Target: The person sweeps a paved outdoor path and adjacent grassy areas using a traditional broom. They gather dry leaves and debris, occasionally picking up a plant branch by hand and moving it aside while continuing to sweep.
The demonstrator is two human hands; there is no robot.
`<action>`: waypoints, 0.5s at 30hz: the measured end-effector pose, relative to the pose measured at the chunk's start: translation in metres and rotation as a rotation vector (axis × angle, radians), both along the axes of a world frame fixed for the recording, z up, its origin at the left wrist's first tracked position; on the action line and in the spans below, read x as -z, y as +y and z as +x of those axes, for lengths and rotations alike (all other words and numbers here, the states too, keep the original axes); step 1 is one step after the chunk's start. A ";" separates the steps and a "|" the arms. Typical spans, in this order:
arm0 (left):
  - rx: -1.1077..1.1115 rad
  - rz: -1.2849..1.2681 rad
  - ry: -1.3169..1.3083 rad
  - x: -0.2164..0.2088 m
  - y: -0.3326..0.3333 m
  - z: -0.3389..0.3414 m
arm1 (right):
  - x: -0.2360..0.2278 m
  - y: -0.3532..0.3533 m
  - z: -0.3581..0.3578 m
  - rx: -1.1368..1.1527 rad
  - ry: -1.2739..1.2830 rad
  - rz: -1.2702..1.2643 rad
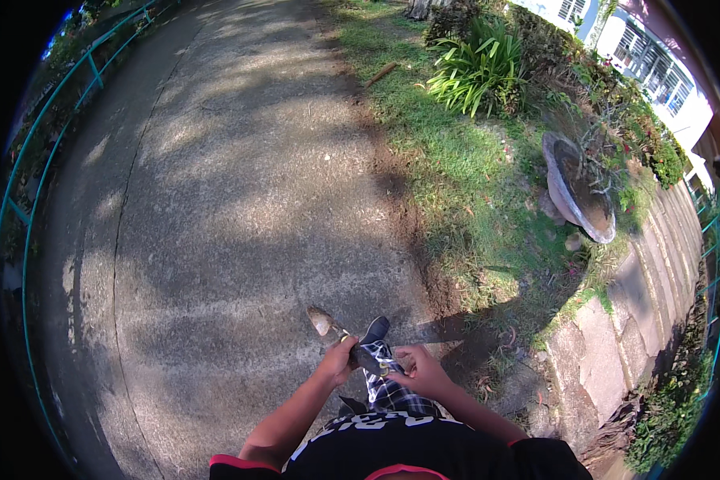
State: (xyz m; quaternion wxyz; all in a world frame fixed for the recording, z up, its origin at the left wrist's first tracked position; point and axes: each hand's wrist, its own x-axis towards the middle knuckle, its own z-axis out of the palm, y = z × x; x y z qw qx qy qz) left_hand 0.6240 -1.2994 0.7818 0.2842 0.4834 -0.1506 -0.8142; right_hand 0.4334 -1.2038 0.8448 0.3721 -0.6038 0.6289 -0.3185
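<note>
1. The hand trowel (322,322) was near, above the concrete path (248,216), its blade aimed far left, probably keeping the edge off the legs.
2. The left hand (340,360) was wrapped around it, apparently bearing its weight.
3. The right hand (422,374) curled beside the handle end, perhaps for steadying; whether it pinched anything, I could not tell.
4. Right, a bowl planter (564,188) stood on grass (464,172), seemingly off the walkway.

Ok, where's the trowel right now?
The trowel is at the lower middle of the head view, in the left hand, above the concrete path.
</note>
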 end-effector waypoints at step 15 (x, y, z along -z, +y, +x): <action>-0.166 0.030 -0.341 -0.031 -0.335 -0.028 | 0.009 -0.340 -0.173 0.210 0.070 0.123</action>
